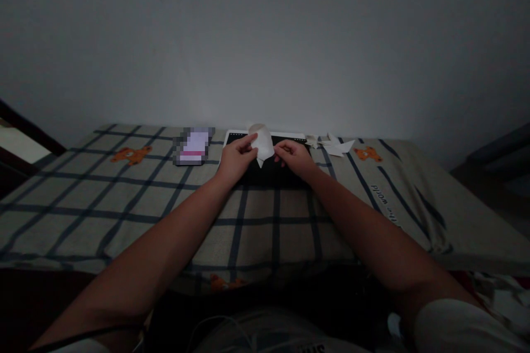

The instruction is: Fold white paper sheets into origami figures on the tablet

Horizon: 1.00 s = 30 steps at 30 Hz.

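A piece of white folded paper is held up over a dark board with a white edge. My left hand grips its left side between thumb and fingers. On the opposite side, my right hand pinches the paper's right edge with its fingertips. A small pointed flap sticks out at the paper's lower end. The finer folds are too dim to make out.
Several folded white paper pieces lie right of the board. To the left is a phone-like object with a lit, blurred screen. A checked cloth with bear prints covers the surface, and a plain wall rises behind it.
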Each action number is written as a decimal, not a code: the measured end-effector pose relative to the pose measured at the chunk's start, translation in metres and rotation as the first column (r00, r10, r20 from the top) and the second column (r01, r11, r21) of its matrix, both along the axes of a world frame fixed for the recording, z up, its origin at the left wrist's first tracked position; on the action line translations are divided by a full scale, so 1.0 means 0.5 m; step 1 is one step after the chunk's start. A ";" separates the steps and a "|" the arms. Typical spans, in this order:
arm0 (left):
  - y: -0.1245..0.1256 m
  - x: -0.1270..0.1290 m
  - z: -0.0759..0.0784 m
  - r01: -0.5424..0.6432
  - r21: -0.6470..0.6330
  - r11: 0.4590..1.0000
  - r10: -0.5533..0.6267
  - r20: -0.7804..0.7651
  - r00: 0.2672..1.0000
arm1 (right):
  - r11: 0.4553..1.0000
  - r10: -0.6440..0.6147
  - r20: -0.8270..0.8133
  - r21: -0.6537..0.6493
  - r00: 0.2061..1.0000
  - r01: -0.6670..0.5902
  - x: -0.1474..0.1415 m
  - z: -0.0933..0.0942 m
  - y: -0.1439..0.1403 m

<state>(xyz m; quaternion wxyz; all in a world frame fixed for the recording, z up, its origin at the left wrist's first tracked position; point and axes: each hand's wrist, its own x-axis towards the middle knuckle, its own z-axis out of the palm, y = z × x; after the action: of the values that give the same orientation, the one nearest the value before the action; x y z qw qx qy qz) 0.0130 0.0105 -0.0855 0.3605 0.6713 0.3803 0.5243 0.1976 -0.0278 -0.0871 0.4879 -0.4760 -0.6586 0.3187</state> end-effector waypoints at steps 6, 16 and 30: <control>0.001 0.002 -0.004 0.059 -0.022 0.998 -0.060 -0.016 0.998 | 0.995 0.087 -0.042 -0.050 0.995 -0.089 -0.006 0.004 -0.005; 0.001 0.003 -0.010 0.216 -0.009 0.976 -0.216 -0.030 0.976 | 0.965 0.145 -0.215 -0.185 0.966 -0.186 -0.003 -0.009 0.006; -0.017 0.019 0.014 0.262 -0.255 0.931 -0.175 0.320 0.931 | 0.995 0.011 -0.317 -0.087 0.948 -0.041 -0.007 -0.016 0.016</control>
<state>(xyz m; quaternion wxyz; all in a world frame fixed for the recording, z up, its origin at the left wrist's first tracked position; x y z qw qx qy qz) 0.0225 0.0022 -0.0787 0.5646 0.5641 0.3184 0.5115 0.1940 -0.0199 -0.0952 0.5603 -0.4321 -0.5629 0.4272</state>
